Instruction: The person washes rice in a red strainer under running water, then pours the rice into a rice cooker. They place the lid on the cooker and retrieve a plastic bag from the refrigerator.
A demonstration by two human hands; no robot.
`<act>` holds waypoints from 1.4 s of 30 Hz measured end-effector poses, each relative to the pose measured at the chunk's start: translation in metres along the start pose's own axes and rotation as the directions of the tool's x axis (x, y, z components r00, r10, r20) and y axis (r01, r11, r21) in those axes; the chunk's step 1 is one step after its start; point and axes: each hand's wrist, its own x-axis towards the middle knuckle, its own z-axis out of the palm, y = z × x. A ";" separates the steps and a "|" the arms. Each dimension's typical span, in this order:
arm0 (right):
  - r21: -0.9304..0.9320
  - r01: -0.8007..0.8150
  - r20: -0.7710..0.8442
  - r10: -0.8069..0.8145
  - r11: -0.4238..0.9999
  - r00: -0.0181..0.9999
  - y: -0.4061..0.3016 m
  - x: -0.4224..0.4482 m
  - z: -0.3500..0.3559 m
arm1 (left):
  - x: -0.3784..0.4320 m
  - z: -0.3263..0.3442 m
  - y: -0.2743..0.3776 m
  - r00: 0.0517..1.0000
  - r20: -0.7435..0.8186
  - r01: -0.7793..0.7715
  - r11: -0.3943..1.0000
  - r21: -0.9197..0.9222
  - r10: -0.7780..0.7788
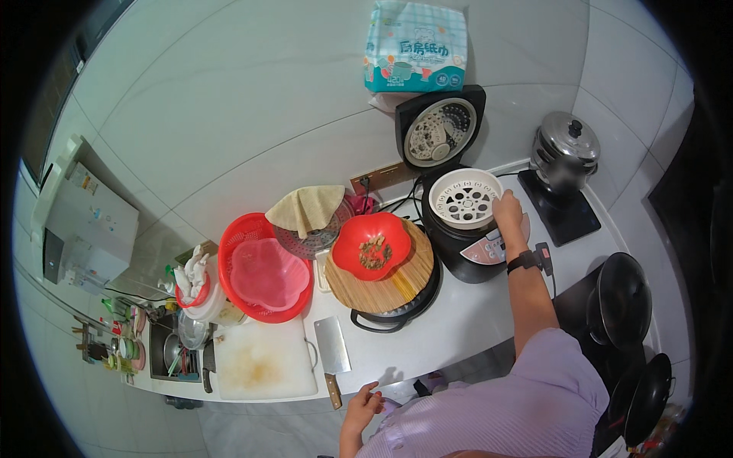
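Observation:
My right hand (508, 212) grips the near right rim of a white perforated steamer basket (467, 198). The basket sits at the mouth of a black electric rice cooker (458, 257), whose lid (438, 129) stands raised behind it; how far down the basket rests is hard to tell. My left hand (365, 405) hangs by the counter's front edge with nothing in it, fingers loosely apart. Close to it lies a cleaver (332, 349), its wooden handle jutting past the edge. A red flower-shaped bowl (346, 245) holding small brown pieces rests on a round bamboo board (415, 246).
Left of the bowl are a red colander (232, 235) holding a pink basin (269, 275), and a white cutting board (263, 360). A steel pot (564, 140) stands on a black hot plate (558, 209). A black wok (621, 300) is at right, a sink (159, 349) at far left.

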 end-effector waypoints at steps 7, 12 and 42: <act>-0.265 0.146 0.134 -0.114 0.953 0.984 0.007 0.005 0.001 | 0.015 0.005 0.022 0.998 -0.026 -0.049 0.995 0.092 0.052; -0.292 0.144 0.164 -0.099 0.946 0.982 0.004 0.008 -0.001 | 0.021 0.008 0.031 0.997 -0.002 -0.071 0.984 0.161 0.073; 0.621 0.520 0.677 -0.736 0.586 0.020 -0.232 -0.597 0.074 | -0.187 -0.239 -0.158 0.900 -0.358 -0.197 0.965 0.171 0.247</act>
